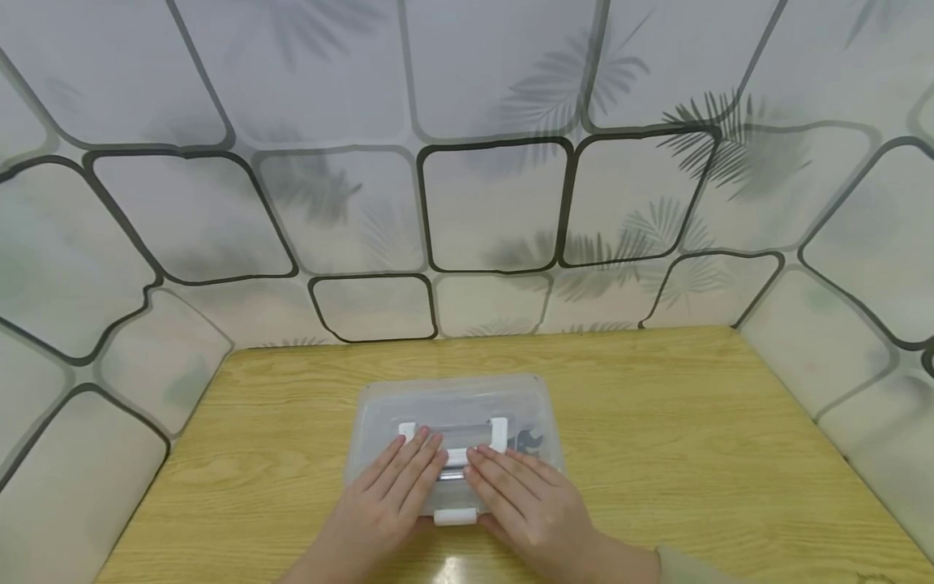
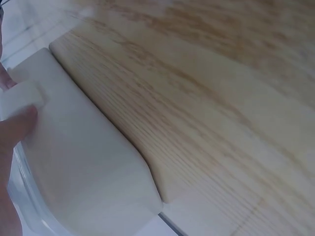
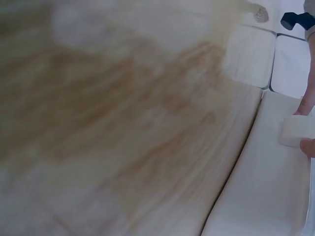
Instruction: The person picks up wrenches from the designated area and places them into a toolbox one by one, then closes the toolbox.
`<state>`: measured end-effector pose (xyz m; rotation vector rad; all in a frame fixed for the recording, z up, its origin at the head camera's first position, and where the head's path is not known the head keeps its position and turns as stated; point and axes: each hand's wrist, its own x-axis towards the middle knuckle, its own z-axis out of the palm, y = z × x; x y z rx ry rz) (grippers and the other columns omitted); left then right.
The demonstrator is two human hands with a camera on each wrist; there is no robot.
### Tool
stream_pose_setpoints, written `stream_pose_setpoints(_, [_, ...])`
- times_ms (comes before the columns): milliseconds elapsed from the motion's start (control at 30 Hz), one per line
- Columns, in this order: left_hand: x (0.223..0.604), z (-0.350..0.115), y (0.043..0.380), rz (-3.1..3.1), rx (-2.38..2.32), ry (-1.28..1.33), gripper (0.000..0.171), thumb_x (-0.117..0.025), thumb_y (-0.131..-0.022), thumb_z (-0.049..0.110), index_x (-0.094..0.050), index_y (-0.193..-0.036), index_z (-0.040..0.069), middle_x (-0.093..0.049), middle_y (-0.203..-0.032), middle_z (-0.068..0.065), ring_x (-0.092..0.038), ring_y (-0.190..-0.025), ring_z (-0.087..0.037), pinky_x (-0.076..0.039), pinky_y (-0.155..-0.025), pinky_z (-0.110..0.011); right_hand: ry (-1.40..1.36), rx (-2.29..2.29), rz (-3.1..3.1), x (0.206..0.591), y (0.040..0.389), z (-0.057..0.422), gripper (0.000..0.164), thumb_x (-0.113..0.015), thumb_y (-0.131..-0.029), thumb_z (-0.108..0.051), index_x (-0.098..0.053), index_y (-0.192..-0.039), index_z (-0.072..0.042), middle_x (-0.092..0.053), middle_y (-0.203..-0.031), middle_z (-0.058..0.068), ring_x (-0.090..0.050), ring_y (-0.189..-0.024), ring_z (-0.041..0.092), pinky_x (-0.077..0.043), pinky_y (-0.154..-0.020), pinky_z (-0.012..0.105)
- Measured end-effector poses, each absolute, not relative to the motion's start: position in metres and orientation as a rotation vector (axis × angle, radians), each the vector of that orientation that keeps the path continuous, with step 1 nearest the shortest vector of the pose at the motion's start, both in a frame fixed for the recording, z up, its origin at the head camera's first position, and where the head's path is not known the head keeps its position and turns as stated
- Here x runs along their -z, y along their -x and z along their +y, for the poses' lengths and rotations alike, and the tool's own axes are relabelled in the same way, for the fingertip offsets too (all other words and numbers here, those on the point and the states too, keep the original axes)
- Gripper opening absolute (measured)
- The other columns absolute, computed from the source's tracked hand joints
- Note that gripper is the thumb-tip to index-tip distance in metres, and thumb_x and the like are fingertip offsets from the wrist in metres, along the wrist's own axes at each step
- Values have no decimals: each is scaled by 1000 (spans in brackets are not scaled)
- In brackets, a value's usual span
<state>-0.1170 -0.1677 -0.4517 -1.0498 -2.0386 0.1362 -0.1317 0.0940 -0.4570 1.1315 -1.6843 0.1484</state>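
A translucent plastic storage box point(image 1: 452, 396) with a white folding handle point(image 1: 499, 435) on its lid sits on the table in the head view. My left hand point(image 1: 385, 500) lies on the lid's left half, fingers straight and together. Mirroring it, my right hand point(image 1: 538, 504) rests on the right half, fingertips beside the handle's front bar. A white latch point(image 1: 456, 517) shows at the front between the hands. In the left wrist view a thumb point(image 2: 18, 126) touches that latch, and another thumb point(image 3: 308, 147) is at its edge in the right wrist view.
The wood-grain table point(image 1: 679, 454) extends around the box. Patterned cloth walls point(image 1: 496, 211) with dark outlines and leaf prints enclose its back and sides. A dark wrench-shaped figure point(image 1: 529, 440) shows at the lid's right side.
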Motion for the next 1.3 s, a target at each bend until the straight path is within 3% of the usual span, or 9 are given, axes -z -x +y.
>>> stream_pose_setpoints(100, [451,-169,117,-2038,-145,1062,71,-67,-88,39,-60,-143,-5,-64,-149,-19,-66,-134,-29,-34,-133,-41,-1136,-154,-1682,457,132,94,42,-49,-113,-31,-80,-115,-3,-81,-118,13,-80,-105,24,-65,-87,36])
stream_pose_setpoints(300, [452,-171,117,-2056,-178,1085,101,-83,-69,51,-55,-148,-5,-61,-152,-18,-60,-142,-28,-23,-137,-40,-1141,-179,-1680,460,133,94,43,-51,-112,-34,-79,-119,-3,-80,-121,13,-80,-107,24,-65,-90,36])
stream_pose_setpoints(800, [451,-171,121,-2004,-213,1102,74,-56,-94,45,-55,-148,-6,-63,-149,-19,-67,-133,-28,-30,-135,-42,-1146,-106,-1706,468,136,94,46,-53,-111,-35,-73,-129,2,-77,-129,16,-77,-114,26,-63,-93,38])
stream_pose_setpoints(1067, [454,-172,124,-1994,-203,1118,73,-51,-101,46,-52,-151,-7,-61,-153,-20,-63,-139,-29,-24,-136,-43,-1155,-103,-1696,466,138,95,48,-51,-112,-36,-72,-130,3,-77,-129,17,-78,-113,26,-63,-93,38])
stream_pose_setpoints(1167, [454,-174,124,-2002,-198,1135,77,-53,-100,50,-52,-151,-7,-60,-153,-20,-63,-139,-29,-22,-137,-43,-1165,-111,-1706,465,137,95,48,-50,-112,-35,-72,-130,3,-76,-129,17,-77,-114,27,-63,-93,38])
stream_pose_setpoints(1300, [454,-176,124,-2025,-198,1157,94,-69,-86,57,-51,-152,-7,-58,-155,-21,-63,-139,-29,-18,-138,-42,-1174,-121,-1720,464,136,95,49,-48,-113,-36,-72,-131,2,-76,-130,17,-77,-115,27,-63,-95,38])
